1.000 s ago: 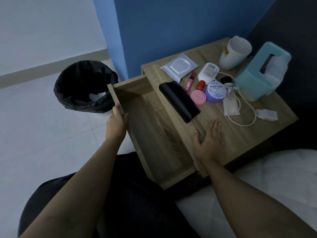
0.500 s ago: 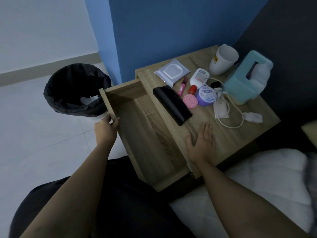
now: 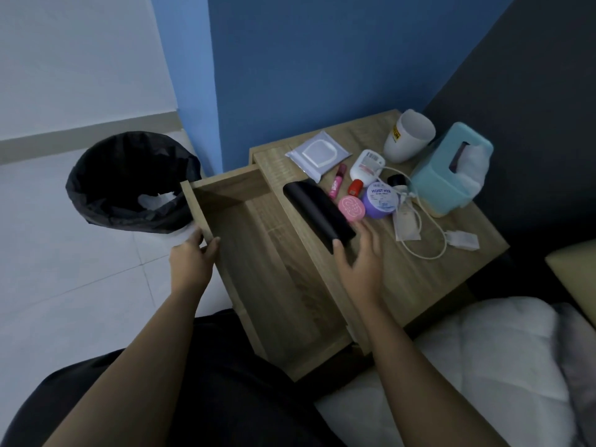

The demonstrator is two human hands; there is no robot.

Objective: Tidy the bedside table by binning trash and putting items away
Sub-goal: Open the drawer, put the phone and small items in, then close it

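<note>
The wooden bedside table (image 3: 464,269) has its drawer (image 3: 258,279) pulled out and empty. My left hand (image 3: 192,262) grips the drawer's front panel near its left corner. My right hand (image 3: 361,259) hovers with fingers spread at the near end of a long black pouch (image 3: 317,212), thumb touching its edge. Behind the pouch lie a pink tube (image 3: 337,182), a pink round tin (image 3: 351,208), a purple jar (image 3: 380,199), a white bottle with a red cap (image 3: 366,167) and a wipes packet (image 3: 317,154).
A black-lined bin (image 3: 125,182) with white trash inside stands on the floor left of the drawer. A white cup (image 3: 409,135), a teal tissue box (image 3: 448,175), a sachet (image 3: 407,225) and a white charger cable (image 3: 432,243) sit further right. Bedding (image 3: 490,366) lies at lower right.
My right hand lifted off the tabletop and moved forward to the black pouch's near end. My left hand stays on the drawer front. The view shifted slightly.
</note>
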